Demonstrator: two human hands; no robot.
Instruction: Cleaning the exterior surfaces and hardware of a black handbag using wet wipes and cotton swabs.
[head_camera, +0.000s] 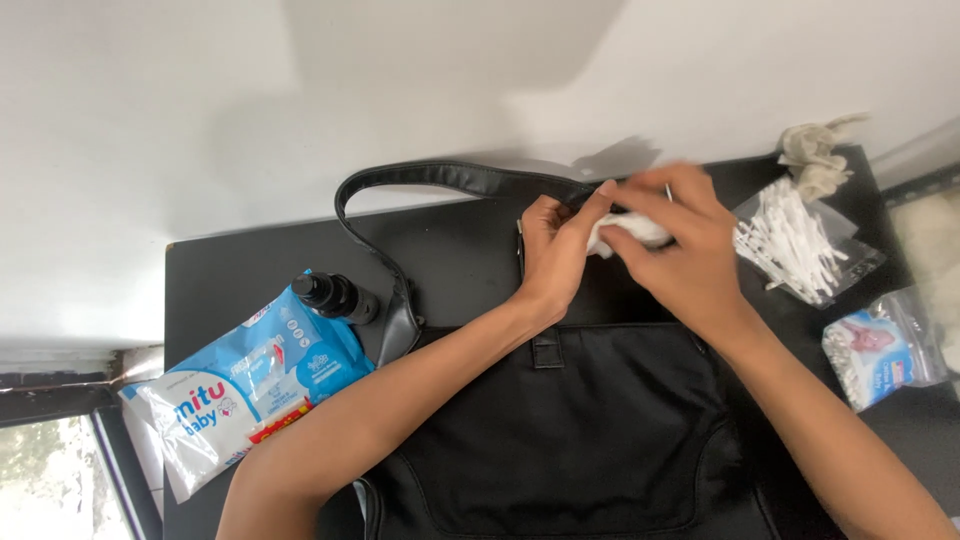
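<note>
A clear plastic bag lies open at the right of the black worktop, with a heap of white cotton swabs spilling out of it. Just below it a second, smaller packet of cotton swabs, blue and pink printed, lies sealed near the worktop's right edge. At the left, a blue and white pack of wet wipes rests aslant, its lower end overhanging the worktop's left edge, and a small dark bottle lies on its side touching the pack's upper corner.

The black handbag fills the middle, flap facing up, smooth leather above and matte fabric below, with a small strap loop at the flap's centre. Its shoulder strap curves up to the worktop's far edge against the white wall.

The left hand presses on the bag's upper part, fingers bent down against the leather. The right hand is blurred; its fingers are closed on a white wipe held on the bag just beside the left hand.

A crumpled greyish used wipe sits at the far right corner. Bare worktop shows mainly between the wipes pack and the far edge.
</note>
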